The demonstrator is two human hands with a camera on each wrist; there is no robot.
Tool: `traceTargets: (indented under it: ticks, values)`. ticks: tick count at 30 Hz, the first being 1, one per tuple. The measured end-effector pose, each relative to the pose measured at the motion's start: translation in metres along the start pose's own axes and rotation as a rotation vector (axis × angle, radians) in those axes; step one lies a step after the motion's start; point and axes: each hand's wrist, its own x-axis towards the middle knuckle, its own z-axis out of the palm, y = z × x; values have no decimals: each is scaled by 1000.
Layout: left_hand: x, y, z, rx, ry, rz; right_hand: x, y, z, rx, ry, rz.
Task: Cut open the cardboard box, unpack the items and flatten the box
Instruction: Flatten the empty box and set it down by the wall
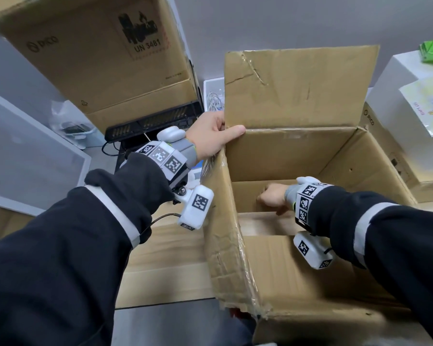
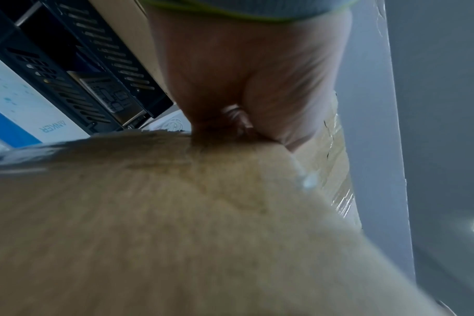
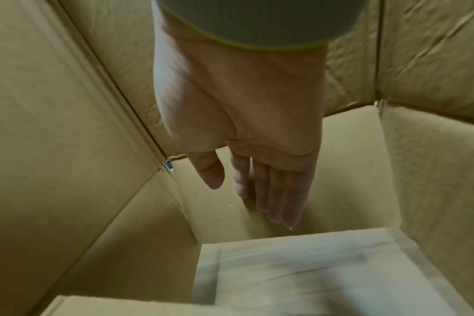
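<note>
Cardboard dominates the left edge of the head view, where a big closed brown carton printed with a UN number [image 1: 98, 53] stands at the back above a black slotted metal rack [image 1: 153, 121]. Just right of these, the left hand [image 1: 211, 136] grasps the far-left corner of the open brown cardboard box [image 1: 285, 156], thumb laid inside along the fold of the upright rear flap and the other fingers behind the wall, out of sight. Further right, the right hand [image 3: 244, 128] reaches down inside the box, released and holding nothing, fingers [image 3: 279, 198] straight and pointing at the inner flaps. The box stands open on the pale wooden tabletop [image 1: 165, 260], whose grain seems to show through a gap where the bottom flaps part. At far right sits a white box with green packets on it [image 1: 415, 78].

Judging from this, no items remain inside and flattening comes next. Pushing the bottom flaps through while only one corner is steadied could twist the box or tear its creased, tape-scarred left wall; the box could also slide towards the near table edge.

The left wrist view is mostly blurred cardboard, so that grip is hard to confirm there. The box's near underside and any bottom tape are hidden.
</note>
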Motion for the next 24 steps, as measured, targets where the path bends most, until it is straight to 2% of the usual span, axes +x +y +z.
traceTargets:
  ticks: [4,8,10,18,24]
  values:
    - [2,-1,0,5,5,-13,-10,-7,-4,18,-77,-12]
    - [4,-1,-2,-20,19,-30,-27,-14,0,-24,-382,15]
    - [4,1,-3,-35,31,-47,-28,-13,9,-79,-470,24]
    - [6,7,-11,-86,92,-86,-19,0,23,-222,-422,25]
    - [8,8,-17,-66,145,-83,-29,-22,-11,-323,-278,-38]
